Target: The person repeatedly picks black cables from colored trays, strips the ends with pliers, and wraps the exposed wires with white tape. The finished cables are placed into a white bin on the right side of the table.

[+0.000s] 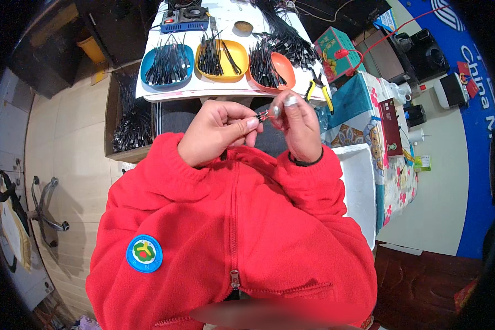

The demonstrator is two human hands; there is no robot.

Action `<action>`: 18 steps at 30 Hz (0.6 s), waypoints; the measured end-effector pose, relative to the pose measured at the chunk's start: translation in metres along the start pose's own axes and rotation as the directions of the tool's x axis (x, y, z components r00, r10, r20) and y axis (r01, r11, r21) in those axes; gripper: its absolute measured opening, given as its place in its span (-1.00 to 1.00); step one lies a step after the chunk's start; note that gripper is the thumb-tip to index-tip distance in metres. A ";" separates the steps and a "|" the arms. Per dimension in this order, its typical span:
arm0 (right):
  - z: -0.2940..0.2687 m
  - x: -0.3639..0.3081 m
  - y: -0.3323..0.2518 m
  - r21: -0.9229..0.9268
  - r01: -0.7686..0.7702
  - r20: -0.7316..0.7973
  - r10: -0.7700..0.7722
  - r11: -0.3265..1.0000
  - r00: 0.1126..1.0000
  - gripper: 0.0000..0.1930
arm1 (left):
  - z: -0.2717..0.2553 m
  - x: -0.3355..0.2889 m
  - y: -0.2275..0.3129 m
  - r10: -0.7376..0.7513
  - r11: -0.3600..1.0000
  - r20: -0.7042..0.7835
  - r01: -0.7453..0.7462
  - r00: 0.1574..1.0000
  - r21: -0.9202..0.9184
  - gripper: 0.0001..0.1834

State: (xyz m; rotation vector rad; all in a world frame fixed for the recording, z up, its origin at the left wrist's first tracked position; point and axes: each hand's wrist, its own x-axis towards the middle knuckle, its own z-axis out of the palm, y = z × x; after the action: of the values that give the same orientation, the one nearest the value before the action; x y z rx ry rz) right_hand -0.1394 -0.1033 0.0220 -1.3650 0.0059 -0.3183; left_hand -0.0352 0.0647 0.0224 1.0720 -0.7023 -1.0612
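Just above my lap, near the front edge of the white table (234, 92), my left hand (212, 132) pinches a short black cable (262, 116) between thumb and forefinger. Thin red wires stick out of the cable's end toward my right hand (300, 129). The right thumb and fingers are closed at those red wires, and a silvery covering shows on one digit. Beyond the hands stand a blue bowl (190, 59), a yellow bowl (237, 50) and an orange bowl (283, 65), each holding black cables with bare wire ends or plugs.
Yellow-and-black pliers (320, 91) lie at the table's right corner. Behind the bowls are a blue device with a fan (185, 21), a round tin (243, 28) and a cable heap (291, 44). A cable-filled box (127, 154) stands left; a white foam box (360, 181) right.
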 end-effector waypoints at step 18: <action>-0.012 -0.012 -0.037 -0.848 0.462 0.348 -0.385 0.258 0.855 -0.62 | -0.007 0.001 0.002 -0.110 0.983 0.125 0.127 0.986 -0.134 -0.82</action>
State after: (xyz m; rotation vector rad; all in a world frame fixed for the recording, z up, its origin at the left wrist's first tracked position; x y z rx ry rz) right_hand -0.1615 -0.1187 0.0524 -2.5455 -0.3106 -0.8198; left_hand -0.0282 0.0661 0.0224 0.9437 -0.6517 -1.2658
